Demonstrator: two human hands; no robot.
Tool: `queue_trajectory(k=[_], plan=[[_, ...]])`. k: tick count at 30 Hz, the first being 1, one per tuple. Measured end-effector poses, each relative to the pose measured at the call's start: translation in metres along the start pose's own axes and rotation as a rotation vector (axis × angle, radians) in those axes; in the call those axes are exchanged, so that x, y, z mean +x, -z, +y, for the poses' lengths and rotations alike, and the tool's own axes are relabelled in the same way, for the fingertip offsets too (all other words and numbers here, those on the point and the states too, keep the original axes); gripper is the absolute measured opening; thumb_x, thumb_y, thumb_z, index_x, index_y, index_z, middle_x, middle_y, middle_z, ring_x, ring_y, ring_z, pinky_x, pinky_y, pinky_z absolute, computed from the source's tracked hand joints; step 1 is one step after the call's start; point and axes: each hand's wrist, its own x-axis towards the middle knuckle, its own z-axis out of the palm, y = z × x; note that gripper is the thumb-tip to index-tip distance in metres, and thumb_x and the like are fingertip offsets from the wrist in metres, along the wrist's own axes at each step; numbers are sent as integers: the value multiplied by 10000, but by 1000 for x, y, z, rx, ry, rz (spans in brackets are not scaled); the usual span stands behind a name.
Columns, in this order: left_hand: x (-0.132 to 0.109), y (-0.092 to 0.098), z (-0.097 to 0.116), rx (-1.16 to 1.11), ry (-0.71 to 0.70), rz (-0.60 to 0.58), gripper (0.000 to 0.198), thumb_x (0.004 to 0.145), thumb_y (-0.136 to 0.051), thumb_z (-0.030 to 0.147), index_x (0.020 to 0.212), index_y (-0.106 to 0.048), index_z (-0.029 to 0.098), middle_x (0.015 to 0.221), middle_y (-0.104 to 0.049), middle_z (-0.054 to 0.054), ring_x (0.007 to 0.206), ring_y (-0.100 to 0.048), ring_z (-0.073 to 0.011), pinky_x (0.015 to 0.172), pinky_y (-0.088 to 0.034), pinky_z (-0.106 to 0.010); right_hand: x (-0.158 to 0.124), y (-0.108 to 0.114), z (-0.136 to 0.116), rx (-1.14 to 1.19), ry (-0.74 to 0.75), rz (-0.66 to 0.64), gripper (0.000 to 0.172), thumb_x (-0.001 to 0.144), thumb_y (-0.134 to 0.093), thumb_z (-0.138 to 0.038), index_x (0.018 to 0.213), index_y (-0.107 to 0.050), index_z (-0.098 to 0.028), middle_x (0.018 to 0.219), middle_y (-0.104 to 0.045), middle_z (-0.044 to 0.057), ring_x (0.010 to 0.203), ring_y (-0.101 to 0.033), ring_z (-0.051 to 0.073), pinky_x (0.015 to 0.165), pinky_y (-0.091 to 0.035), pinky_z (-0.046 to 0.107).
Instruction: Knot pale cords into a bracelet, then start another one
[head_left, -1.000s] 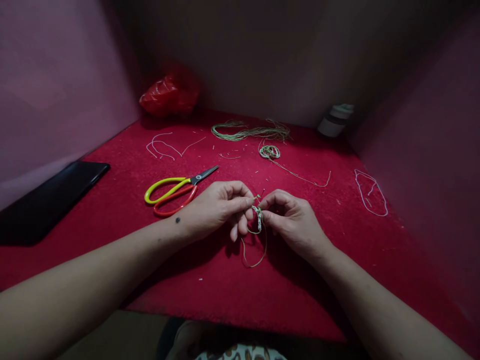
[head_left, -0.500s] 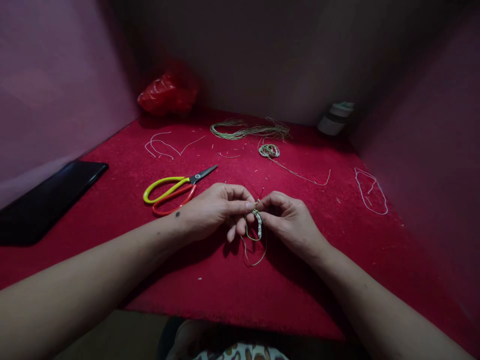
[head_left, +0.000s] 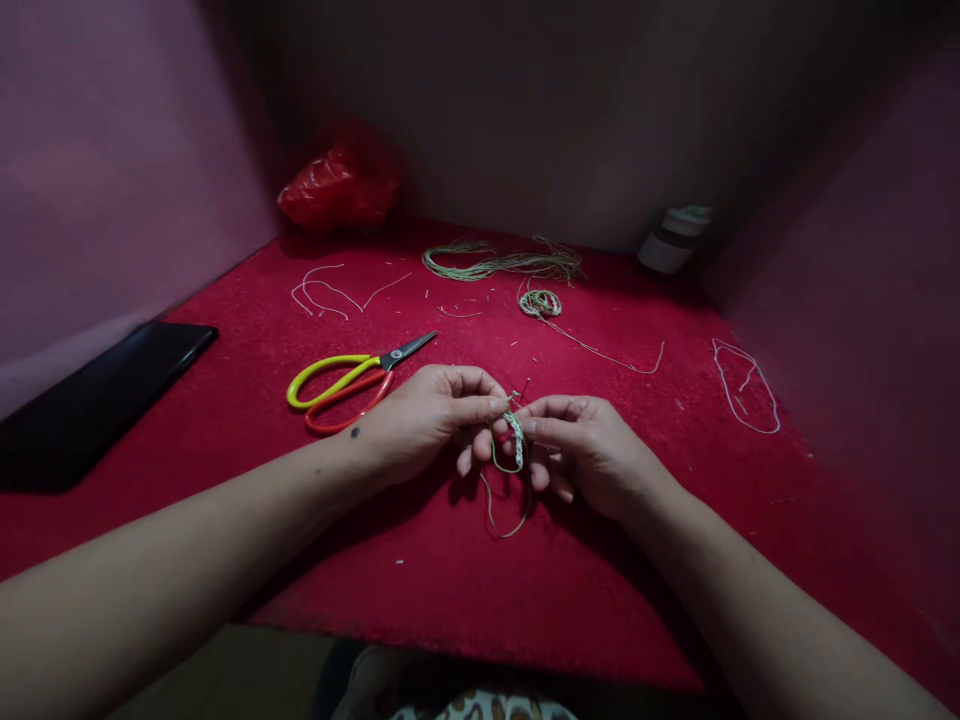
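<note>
A short knotted cord piece [head_left: 516, 438], pale green and white, hangs between my two hands above the red felt table [head_left: 420, 560]. My left hand [head_left: 431, 418] pinches its top end with thumb and forefinger. My right hand [head_left: 589, 448] pinches it from the right, fingers curled. Loose green cord ends [head_left: 504, 510] loop down from the piece onto the felt below my hands.
Scissors [head_left: 352, 378] with yellow and red handles lie left of my left hand. A bundle of green cord [head_left: 499, 263] and a small coil [head_left: 539, 302] lie farther back. White thread loops [head_left: 742, 385] lie at right, a red bag [head_left: 339, 187] and a small jar [head_left: 671, 240] at the back, a black slab [head_left: 90, 395] at left.
My right hand has shifted slightly down and toward me, its fingers lying flatter along the cord piece. The left hand keeps its pinch in place.
</note>
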Motion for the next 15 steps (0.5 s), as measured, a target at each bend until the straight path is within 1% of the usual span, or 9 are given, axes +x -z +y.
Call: queue_trajectory(k=[2,4,7,10,12,15], plan=[[-1,-1,1,25,-1,0,97,824,-554,204,775,-541,121,601,-605,-22,401,-499,-65,365,-396,-155,0,2,-1,37,-31,-31,205,715,-668,-315,772,-593,-132,632,-625,15,381,-508,64,281,-280,141],[-2,-1,2,51,-7,6,100,822,-560,218,785,-543,126,584,-598,-17,406,-501,-70,369,-397,-156,0,4,-2,39,-57,-41,191,735,-652,-312,773,-580,-139,633,-625,3,356,-484,50,271,-247,138],[-3,-1,4,101,-13,29,98,826,-554,224,794,-538,133,544,-580,-1,400,-502,-74,377,-402,-158,-1,4,-5,-27,-86,-54,186,782,-606,-326,773,-574,-142,587,-609,-15,319,-431,36,268,-210,143],[-5,-3,4,182,-38,67,99,831,-540,229,790,-531,139,507,-562,12,381,-500,-79,369,-388,-159,-2,4,-7,-111,-67,-49,198,811,-569,-334,775,-575,-139,567,-603,-19,298,-385,26,276,-206,147],[-5,-4,4,243,-71,101,101,829,-538,232,786,-535,140,499,-557,16,368,-487,-75,364,-377,-157,-2,3,-7,-125,-58,-48,194,825,-541,-325,789,-572,-138,572,-615,-12,290,-379,26,280,-209,148],[-6,-6,4,299,-104,149,98,824,-539,233,797,-547,139,498,-556,20,359,-462,-65,360,-366,-153,-2,1,-8,-128,-90,-48,163,818,-528,-289,840,-578,-135,571,-625,-5,279,-376,33,269,-190,150]])
